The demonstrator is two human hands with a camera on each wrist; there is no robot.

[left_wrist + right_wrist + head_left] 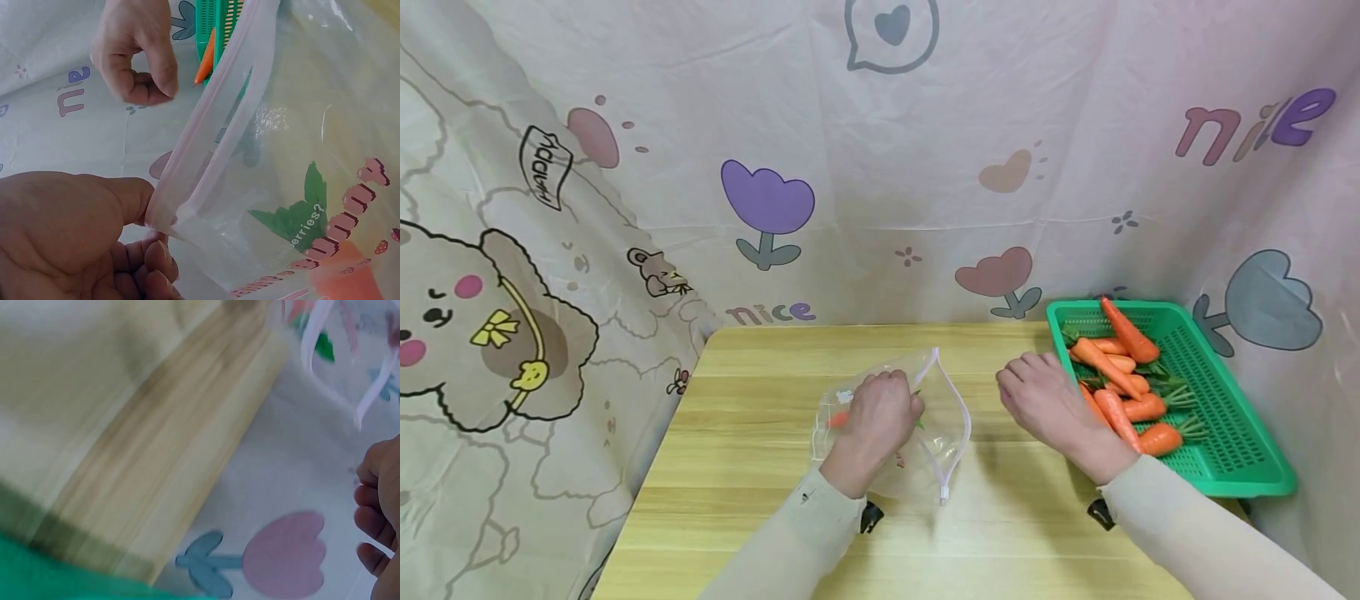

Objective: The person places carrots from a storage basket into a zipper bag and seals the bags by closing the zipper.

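A clear zip-top bag [942, 423] with a pale pink seal and printed red lettering is held up above the table, its mouth parted and facing right. My left hand [880, 414] pinches the bag's rim between thumb and fingers, as the left wrist view shows. Inside the bag is a carrot [347, 275] with green leaves [294, 215]. My right hand [1054, 406] hovers between the bag and the basket, its fingers loosely curled and nothing visible in them. Beside it, a green plastic basket [1232, 417] holds several orange carrots [1105, 367] with short green tops.
The wooden table [752, 392] runs up to a printed cloth [880, 167] at the back. Similar cloth hangs on the left and right. The basket takes up the table's right side.
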